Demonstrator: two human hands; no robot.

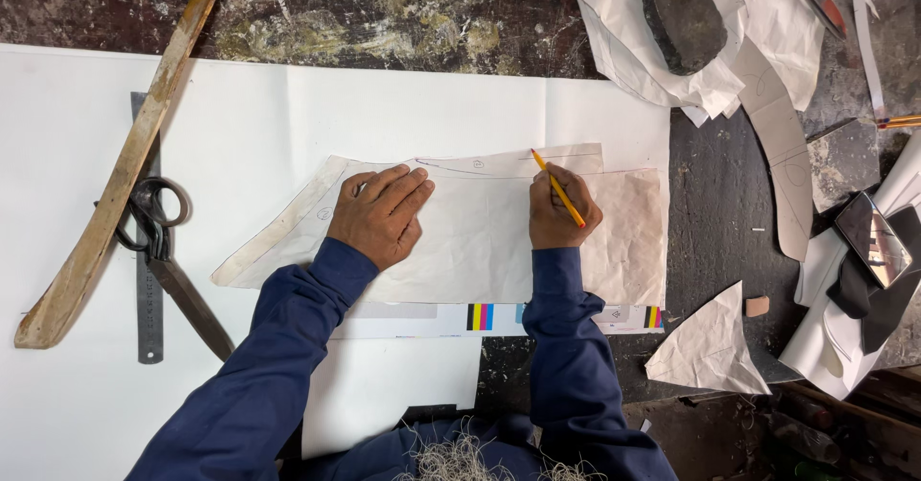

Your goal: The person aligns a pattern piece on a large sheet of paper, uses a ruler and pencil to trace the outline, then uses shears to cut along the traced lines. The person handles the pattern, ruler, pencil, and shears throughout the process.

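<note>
A dark, scarred and paint-stained surface (pixel 384 11) is being covered for the most part by a large white sheet (pixel 240 117). Nearest the viewer, two dark blue sleeves are being extended forward over it. A thin, cream-coloured paper pattern (pixel 460 241) is being kept flat on the white sheet, near its middle. The pattern is judged to be light, limp and easily creased or shifted, so it is best pinned by broad flat pressure rather than pinched at an edge. The left hand (pixel 382 214) is being spread palm-down on the pattern's left part, fingers extended and pointing up and to the right; nothing is being clasped by it. The right hand (pixel 559 214) is being curled into a writing grip, closed around a yellow pencil (pixel 558 189), whose tip is being pressed at the pattern's upper edge. The pencil is judged to be stiff and light. To the left, a metal ruler (pixel 148 308), dark scissors (pixel 163 241) and a curved wooden stick (pixel 115 174) are being left lying on the sheet. Further off, at upper right, a dark stone (pixel 683 21) is being rested on more loose paper pieces (pixel 777 40)
</note>
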